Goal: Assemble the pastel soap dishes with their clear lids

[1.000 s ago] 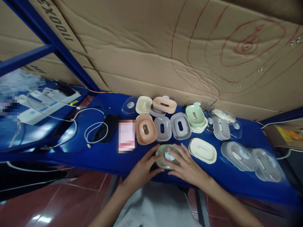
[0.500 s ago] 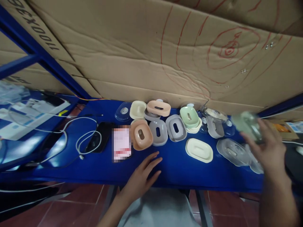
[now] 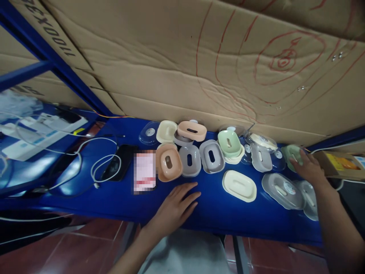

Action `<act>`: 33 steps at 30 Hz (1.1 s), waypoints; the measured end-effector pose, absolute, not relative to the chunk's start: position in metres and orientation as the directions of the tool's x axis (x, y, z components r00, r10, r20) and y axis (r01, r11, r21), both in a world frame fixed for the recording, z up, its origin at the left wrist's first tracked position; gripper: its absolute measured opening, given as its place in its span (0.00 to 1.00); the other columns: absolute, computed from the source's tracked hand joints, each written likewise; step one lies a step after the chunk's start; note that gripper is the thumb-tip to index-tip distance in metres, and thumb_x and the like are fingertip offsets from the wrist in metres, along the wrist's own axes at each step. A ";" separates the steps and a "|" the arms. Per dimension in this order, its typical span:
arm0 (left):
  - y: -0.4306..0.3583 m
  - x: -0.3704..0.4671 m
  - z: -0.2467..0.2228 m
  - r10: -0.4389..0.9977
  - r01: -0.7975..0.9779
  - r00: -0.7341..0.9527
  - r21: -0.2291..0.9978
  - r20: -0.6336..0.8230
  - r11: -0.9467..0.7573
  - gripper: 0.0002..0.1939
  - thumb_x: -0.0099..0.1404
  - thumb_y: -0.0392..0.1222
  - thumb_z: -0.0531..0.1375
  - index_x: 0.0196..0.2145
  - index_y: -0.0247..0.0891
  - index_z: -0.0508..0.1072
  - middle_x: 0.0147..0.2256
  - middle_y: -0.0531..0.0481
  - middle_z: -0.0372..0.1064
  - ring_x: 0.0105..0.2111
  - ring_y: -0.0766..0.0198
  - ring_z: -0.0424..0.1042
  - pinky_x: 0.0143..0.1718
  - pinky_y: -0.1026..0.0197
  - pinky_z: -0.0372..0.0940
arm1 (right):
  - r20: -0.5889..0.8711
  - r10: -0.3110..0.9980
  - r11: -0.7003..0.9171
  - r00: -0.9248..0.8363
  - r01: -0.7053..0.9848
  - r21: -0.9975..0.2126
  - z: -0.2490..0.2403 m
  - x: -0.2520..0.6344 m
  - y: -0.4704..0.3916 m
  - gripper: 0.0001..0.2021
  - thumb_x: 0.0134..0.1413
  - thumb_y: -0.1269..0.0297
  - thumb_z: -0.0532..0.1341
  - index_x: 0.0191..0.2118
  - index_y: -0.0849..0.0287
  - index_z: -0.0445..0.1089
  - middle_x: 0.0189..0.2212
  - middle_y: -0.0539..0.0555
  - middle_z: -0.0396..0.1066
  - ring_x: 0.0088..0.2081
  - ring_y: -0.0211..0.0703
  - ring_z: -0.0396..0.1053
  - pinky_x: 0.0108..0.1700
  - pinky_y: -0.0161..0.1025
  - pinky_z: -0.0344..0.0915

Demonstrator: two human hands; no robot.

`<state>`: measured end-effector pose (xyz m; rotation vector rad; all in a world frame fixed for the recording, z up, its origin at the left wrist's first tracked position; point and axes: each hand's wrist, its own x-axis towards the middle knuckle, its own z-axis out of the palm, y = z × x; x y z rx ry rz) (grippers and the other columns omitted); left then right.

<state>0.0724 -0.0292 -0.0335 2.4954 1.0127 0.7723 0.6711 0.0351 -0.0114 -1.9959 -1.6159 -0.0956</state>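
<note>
My left hand [image 3: 177, 205] rests on the blue table [image 3: 208, 205] near its front edge, fingers stretched out and empty. It lies just in front of a grey soap dish [image 3: 190, 169] and a peach soap dish [image 3: 173, 171]. At the right, my right hand [image 3: 310, 169] grips a green soap dish [image 3: 291, 153] low at the table's back; its fingers partly cover the dish. Grey dishes under clear lids [image 3: 281, 190] lie in front of that hand. A cream oval tray [image 3: 239, 185] sits between my hands.
Behind, a green dish [image 3: 229, 140] is stacked on a cream one, beside several clear lids. A phone [image 3: 121, 163], white cable [image 3: 106, 158] and power strip [image 3: 47, 137] lie left. A cardboard wall [image 3: 159, 68] stands behind; a small box [image 3: 339, 163] is at right.
My right hand has lowered the green dish from the air to the back right of the table. My left hand has stayed nearly still. The view has shifted slightly.
</note>
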 end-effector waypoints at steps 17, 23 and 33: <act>-0.028 0.089 -0.046 0.852 0.744 0.394 0.425 0.344 -0.516 0.23 0.78 0.41 0.59 0.68 0.44 0.67 0.70 0.36 0.60 0.59 0.44 0.74 0.57 0.41 0.73 | 0.020 0.989 -0.059 0.147 0.511 -0.858 -0.004 0.369 0.005 0.25 0.61 0.42 0.66 0.54 0.55 0.74 0.39 0.55 0.81 0.39 0.48 0.78 0.41 0.42 0.73; -0.030 0.079 -0.021 0.795 0.459 0.492 0.670 0.355 -0.583 0.45 0.71 0.52 0.68 0.77 0.49 0.50 0.76 0.35 0.47 0.71 0.43 0.61 0.65 0.40 0.71 | 0.133 0.978 0.205 -0.161 0.621 -0.756 0.008 0.372 -0.055 0.11 0.63 0.65 0.64 0.50 0.51 0.73 0.47 0.54 0.77 0.47 0.49 0.76 0.50 0.44 0.74; -0.048 0.056 -0.041 0.594 0.374 0.744 0.544 0.307 -0.751 0.27 0.74 0.43 0.66 0.68 0.48 0.68 0.68 0.45 0.67 0.71 0.48 0.62 0.70 0.35 0.64 | 0.136 0.881 0.472 -0.454 0.821 -0.320 -0.031 0.379 -0.090 0.22 0.69 0.57 0.64 0.66 0.48 0.68 0.65 0.60 0.68 0.66 0.60 0.66 0.64 0.59 0.67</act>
